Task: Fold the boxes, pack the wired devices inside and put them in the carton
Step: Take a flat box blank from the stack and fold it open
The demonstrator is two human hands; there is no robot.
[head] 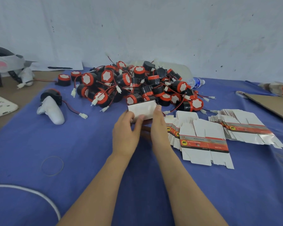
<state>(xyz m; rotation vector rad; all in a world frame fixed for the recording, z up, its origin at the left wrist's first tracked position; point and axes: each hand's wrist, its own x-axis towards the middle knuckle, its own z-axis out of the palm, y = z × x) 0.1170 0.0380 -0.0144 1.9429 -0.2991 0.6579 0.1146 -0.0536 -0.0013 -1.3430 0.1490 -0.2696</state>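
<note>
Forearms [104, 185] reach forward over blue cloth [88, 152]. At left, the left hand [126, 128] pinches the near-left corner of a white box [141, 110], thumb on top; the right hand [158, 126] presses its right end with straight fingers. Just right lie flat boxes [204, 144]; wired devices [137, 84] heap beyond.

Both forearms are bare up to the elbow, seen over the blue cloth [88, 144]. The left hand [126, 134] and right hand [158, 128] are bare as well.
</note>
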